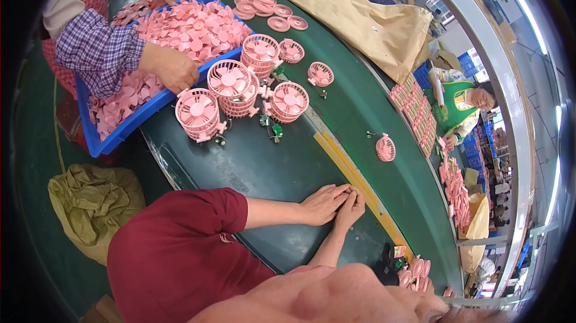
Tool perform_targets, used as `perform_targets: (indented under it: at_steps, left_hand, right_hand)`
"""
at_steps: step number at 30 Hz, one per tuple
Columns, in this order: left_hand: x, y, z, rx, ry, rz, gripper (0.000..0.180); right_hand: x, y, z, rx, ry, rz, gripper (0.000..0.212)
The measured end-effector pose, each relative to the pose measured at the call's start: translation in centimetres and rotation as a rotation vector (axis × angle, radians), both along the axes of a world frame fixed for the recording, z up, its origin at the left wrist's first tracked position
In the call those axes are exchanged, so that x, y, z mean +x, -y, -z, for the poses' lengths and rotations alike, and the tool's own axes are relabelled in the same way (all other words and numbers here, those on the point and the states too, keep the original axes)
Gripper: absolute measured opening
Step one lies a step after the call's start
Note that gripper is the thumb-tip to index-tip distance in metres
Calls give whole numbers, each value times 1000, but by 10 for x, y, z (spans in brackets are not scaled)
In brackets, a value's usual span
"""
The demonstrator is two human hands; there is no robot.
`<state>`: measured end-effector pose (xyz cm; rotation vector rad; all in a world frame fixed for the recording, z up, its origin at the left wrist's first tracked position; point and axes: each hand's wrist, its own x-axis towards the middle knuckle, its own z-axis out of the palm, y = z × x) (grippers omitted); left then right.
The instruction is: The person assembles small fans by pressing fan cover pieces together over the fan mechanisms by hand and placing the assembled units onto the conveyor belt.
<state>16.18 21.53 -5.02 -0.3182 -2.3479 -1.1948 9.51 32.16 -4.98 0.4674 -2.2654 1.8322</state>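
My left hand (322,205) and my right hand (350,210) meet over the dark work surface (282,170), beside the yellow strip (351,173) along its edge. Both hands have their fingers bent together with the fingertips touching; whatever may lie between them is hidden. Beyond them to the left, stacked pink round fan housings (230,78) with blades inside stand in a cluster, small green circuit boards (276,131) hanging off on wires. Closer to my hands, one pink fan (385,148) lies alone on the green conveyor belt (360,110).
A blue bin (135,120) heaped with pink fan blades stands at the left, a co-worker's hand (171,69) at its rim. Pink round grilles (255,2) lie farther back. Across the belt are a brown sack (366,20) and another person (459,104). More pink fans (414,272) sit lower right.
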Motion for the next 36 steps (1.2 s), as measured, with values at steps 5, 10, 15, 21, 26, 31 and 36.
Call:
perform_targets:
  at_steps: [5, 10, 15, 21, 26, 31, 36]
  left_hand:
    - [0, -1, -4, 32, -47, -1, 47]
    - [-7, 6, -17, 16, -28, -11, 37]
    - [-8, 7, -23, -3, 8, 16, 55]
    - [-10, 2, -12, -41, 108, 69, 69]
    - [-8, 1, -8, -90, 86, 66, 67]
    - [-7, 3, -7, -99, 79, 49, 68]
    - [-9, 3, -7, -96, 99, 66, 69]
  right_hand:
    - [-2, -5, 1, 43, -12, 33, 20]
    - [3, 5, -18, 171, -15, 134, 17]
    - [-7, 4, 1, 45, 13, 75, 17]
    - [-9, -2, 11, 2, -17, 97, 16]
    - [-5, 0, 5, 7, 7, 88, 17]
    - [-2, 2, 1, 17, 11, 109, 18]
    - [-3, 2, -1, 28, 10, 109, 18]
